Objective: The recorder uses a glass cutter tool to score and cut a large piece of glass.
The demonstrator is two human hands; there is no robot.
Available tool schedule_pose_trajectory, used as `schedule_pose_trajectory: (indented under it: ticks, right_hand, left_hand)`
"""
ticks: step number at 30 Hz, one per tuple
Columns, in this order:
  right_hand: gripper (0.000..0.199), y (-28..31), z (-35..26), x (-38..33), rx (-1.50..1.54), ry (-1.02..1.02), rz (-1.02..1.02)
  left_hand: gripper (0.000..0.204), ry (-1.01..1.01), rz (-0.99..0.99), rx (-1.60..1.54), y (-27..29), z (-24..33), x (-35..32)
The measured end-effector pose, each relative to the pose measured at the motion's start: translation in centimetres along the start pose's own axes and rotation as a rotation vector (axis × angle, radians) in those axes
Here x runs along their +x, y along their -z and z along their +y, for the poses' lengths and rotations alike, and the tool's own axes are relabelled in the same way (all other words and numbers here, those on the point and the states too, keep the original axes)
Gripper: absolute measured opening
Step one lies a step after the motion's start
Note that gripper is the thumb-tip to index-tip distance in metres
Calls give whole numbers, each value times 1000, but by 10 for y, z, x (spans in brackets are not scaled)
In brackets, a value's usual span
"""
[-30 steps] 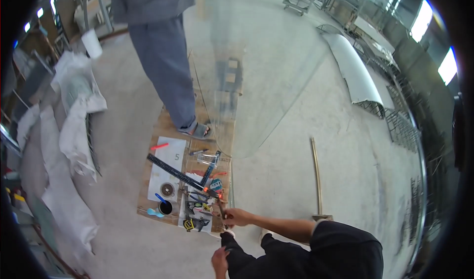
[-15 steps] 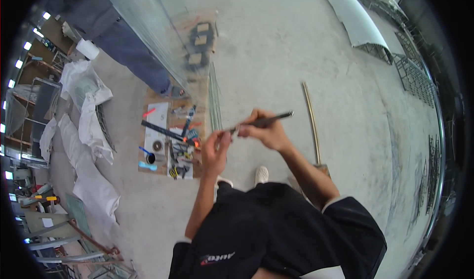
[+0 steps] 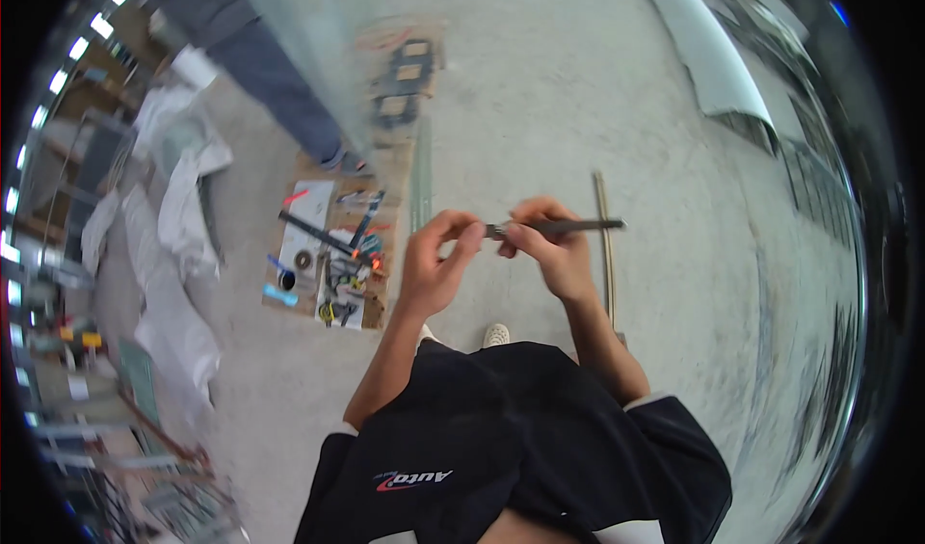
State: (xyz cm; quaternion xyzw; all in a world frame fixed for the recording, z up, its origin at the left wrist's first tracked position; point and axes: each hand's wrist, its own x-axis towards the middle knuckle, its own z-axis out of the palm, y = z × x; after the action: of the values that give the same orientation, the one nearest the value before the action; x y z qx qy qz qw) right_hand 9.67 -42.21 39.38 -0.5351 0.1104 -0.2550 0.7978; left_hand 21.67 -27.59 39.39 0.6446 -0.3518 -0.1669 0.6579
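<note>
Both hands are up in front of my body, holding a slim dark rod-like tool whose exact kind I cannot make out. My left hand pinches its left end between thumb and fingers. Close beside it, my right hand is closed round the tool, thumb toward the left end. The rest of the rod sticks out level past my right hand to a small tip. Between the two hands shows a short greyish piece at the tool's end; blur hides its detail.
At the left, a wooden board bears tools, tape and a dark cup. Glass sheets stand beyond, next to a person in grey-blue trousers. A long thin strip lies on the floor to the right; white sheeting lies left.
Both hands have moved slightly right. The tool has turned from slanting up to nearly level. My right hand sits more squarely round it, and the view has shifted a little.
</note>
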Motion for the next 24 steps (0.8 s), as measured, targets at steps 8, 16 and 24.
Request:
schedule_pose_trajectory:
  ticks: [8, 16, 24]
  right_hand:
    - [17, 4, 12, -27, -464, 123, -269]
    - [17, -21, 34, -9, -654, -27, -290]
    - [14, -82, 43, 45, -777, -17, -287]
  left_hand:
    - [8, 141, -113, -114, 10, -56, -32]
    - [5, 351, -123, -398, 37, -95, -42]
    - [2, 220, -165, -268, 109, -93, 3]
